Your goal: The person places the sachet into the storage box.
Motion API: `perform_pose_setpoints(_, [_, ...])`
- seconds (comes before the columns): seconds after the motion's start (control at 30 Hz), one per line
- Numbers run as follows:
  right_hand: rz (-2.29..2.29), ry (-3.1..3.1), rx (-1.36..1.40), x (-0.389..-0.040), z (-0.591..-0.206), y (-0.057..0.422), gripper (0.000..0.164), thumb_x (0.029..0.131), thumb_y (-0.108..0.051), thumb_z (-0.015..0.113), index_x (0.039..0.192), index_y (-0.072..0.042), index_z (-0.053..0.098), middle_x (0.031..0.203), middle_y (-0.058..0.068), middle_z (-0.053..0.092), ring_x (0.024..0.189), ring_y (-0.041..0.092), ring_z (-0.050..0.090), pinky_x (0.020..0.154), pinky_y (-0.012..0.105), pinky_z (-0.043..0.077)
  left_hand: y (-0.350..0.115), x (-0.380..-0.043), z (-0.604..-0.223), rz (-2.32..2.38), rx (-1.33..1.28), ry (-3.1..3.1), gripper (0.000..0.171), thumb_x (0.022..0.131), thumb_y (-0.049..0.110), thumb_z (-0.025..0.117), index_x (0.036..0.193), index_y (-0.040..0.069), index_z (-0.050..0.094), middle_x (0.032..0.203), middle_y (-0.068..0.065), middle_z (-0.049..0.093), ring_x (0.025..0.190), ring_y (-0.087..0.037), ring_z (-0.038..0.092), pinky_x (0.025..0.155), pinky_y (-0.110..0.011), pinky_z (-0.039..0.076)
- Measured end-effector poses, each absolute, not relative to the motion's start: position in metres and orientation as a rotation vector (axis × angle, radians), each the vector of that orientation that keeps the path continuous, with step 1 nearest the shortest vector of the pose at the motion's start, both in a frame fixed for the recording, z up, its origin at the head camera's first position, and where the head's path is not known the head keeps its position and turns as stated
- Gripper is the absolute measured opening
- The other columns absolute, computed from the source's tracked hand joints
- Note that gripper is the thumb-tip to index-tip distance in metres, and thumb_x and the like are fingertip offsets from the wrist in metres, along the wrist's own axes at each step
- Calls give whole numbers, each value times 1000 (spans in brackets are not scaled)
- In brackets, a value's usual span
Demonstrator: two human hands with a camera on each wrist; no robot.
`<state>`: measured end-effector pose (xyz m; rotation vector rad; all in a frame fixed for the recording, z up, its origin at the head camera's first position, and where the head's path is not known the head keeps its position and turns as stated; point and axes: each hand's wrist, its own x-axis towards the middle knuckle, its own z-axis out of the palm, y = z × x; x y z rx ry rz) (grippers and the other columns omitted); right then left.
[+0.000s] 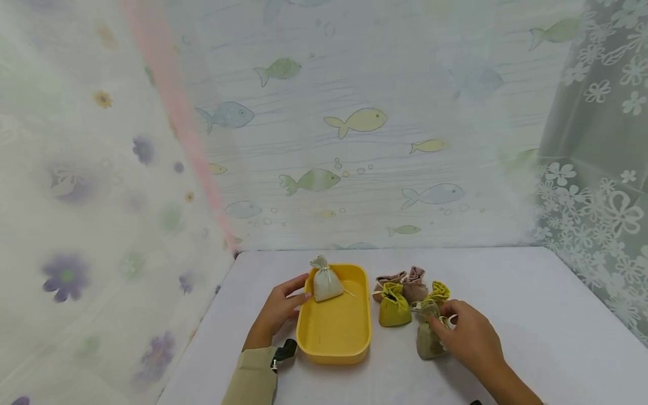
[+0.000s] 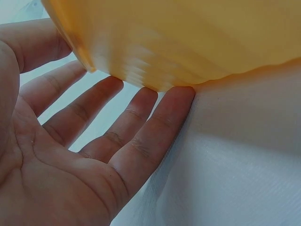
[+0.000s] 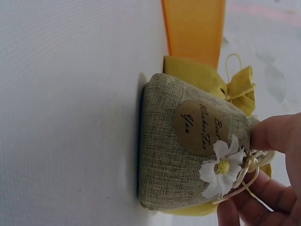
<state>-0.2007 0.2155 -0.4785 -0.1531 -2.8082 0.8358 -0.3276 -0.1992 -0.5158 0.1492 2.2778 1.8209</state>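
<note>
A yellow tray (image 1: 334,337) stands on the white tabletop, with a pale drawstring sachet (image 1: 327,283) at its back left. My left hand (image 1: 277,309) grips the tray's left side; in the left wrist view fingertips (image 2: 176,96) touch the outer wall. At right, my right hand (image 1: 471,336) pinches the gathered neck of a grey-green drawstring sachet (image 3: 174,141). This sachet bears a round brown "Best Wishes For You" label (image 3: 200,127) and a white fabric flower (image 3: 222,167). Its base is close to the tabletop.
Between tray and right hand sits a yellow-green sachet (image 1: 395,309). Behind it are two pinkish-brown sachets, one of them (image 1: 416,286) upright. Another yellow sachet (image 1: 439,292) is partly hidden behind the grey-green one. Printed curtains hang around the table (image 1: 531,315).
</note>
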Motion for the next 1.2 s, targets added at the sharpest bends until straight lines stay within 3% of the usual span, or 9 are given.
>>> perform_pose_setpoints(0.43, [922, -2699, -102, -200, -476, 209, 19, 89, -32, 79, 99, -18, 70, 86, -5, 75, 79, 13, 68, 59, 29, 48, -200, -327, -513, 1831, 177, 2283, 63, 95, 34, 76, 153, 29, 53, 158, -4, 50, 135, -32, 60, 94, -46, 61])
perform_pose_setpoints(0.63, [914, -2685, -87, -199, -471, 207, 17, 89, -32, 79, 99, -21, 71, 86, -7, 75, 80, 13, 68, 58, 29, 47, -201, -327, -515, 1859, 212, 2263, 62, 97, 29, 74, 154, 23, 51, 159, -11, 49, 133, -34, 60, 91, -46, 62])
perform_pose_setpoints(1.2, [830, -2537, -6, -195, -451, 198, 12, 86, -28, 83, 91, -21, 74, 84, -7, 75, 77, 15, 68, 55, 26, 46, -200, -327, -516, 1872, 203, 2239, 63, 96, 31, 75, 153, 26, 52, 159, -7, 49, 134, -32, 59, 94, -45, 61])
